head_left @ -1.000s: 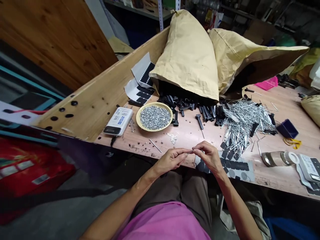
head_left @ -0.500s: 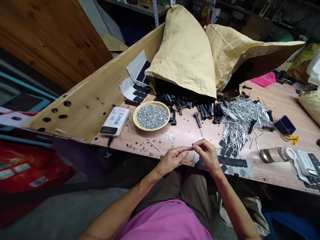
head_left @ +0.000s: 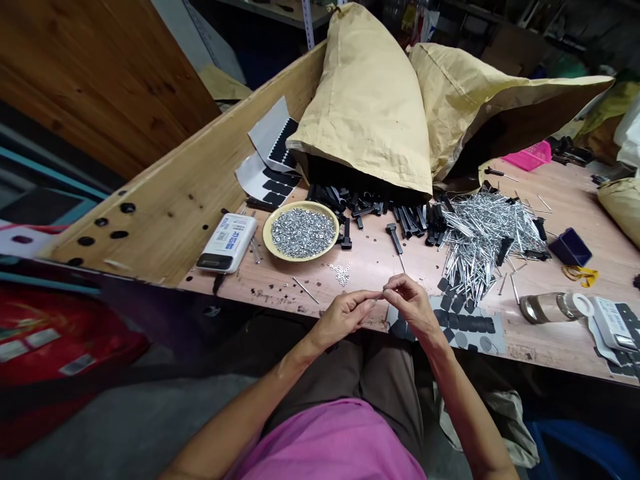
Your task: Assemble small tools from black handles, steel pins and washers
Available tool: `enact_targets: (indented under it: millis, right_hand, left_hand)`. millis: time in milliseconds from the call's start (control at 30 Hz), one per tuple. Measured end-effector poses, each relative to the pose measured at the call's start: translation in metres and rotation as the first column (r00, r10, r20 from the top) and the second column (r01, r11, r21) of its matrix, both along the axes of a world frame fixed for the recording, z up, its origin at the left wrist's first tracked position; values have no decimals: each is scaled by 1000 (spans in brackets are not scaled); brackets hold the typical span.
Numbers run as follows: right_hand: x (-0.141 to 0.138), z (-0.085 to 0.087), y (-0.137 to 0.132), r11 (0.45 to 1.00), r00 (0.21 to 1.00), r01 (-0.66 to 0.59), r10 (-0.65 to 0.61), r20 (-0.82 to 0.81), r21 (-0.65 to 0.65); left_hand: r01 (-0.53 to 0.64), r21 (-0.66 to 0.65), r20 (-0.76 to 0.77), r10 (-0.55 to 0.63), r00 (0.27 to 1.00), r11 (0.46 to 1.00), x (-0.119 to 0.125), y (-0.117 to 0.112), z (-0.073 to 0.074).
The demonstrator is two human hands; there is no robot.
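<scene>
My left hand (head_left: 347, 312) and my right hand (head_left: 411, 305) meet fingertip to fingertip above the table's front edge. Both are closed in a pinch, and whatever sits between the fingertips is too small to make out. Just beyond them lies a black plastic piece with a thin metal rod (head_left: 395, 240). Small metal washers (head_left: 341, 273) are scattered to the left of it, near a yellow bowl (head_left: 267, 235) full of more washers (head_left: 304, 233). Beside my right hand is a grey sheet with black pads (head_left: 469, 323), partly covered by that hand.
Large paper sacks (head_left: 370, 100) lie at the back, with black plastic parts (head_left: 413, 220) spilling out. A heap of metal rods (head_left: 480, 233) spreads on the right, near a dark blue box (head_left: 571, 247) and a glass jar (head_left: 547, 309). A white device (head_left: 227, 243) lies left.
The camera view has shifted very slightly. Both hands stay pinched together in almost the same place, with only a small movement of the right fingers.
</scene>
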State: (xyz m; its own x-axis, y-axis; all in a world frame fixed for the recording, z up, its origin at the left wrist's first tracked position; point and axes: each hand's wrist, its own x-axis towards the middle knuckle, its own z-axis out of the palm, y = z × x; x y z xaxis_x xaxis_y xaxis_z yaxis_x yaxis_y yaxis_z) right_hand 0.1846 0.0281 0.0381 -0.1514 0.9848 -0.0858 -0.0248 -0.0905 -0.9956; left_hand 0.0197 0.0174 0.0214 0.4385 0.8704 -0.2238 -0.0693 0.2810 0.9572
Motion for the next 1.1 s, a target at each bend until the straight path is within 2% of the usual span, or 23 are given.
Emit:
enact_targets:
  millis: [100,267,500,667,867,1000,1100]
  right_hand:
    - [-1,-3,0,999,1000,30,-29,6,-24]
    - [0,-7,2,999,998,52,-51,25,-5]
    - [-1,-10,7,997,995,73,-70,74,-34]
    - [1,-10,10,994,980,97,-103,168,41]
    - [-4,-22,10,982,963,181,-188,192,56]
    - [11,-27,24,957,885,265,-291,363,121]
    - [32,-28,44,917,698,353,-389,601,183]
  left_hand:
    - [-39,35,-12,39,999,999,2,1,4]
    - [-40,-7,53,40,998,999,2,5,8]
    - [-68,-4,13,68,998,998,7,5,11]
    - [-86,30,-16,87,996,996,10,9,7]
    - [-110,31,-61,111,992,993,21,10,2]
    - [-140,23,-234,141,962,990,32,20,-2]
    - [-112,119,-507,158,848,986,44,32,-9]
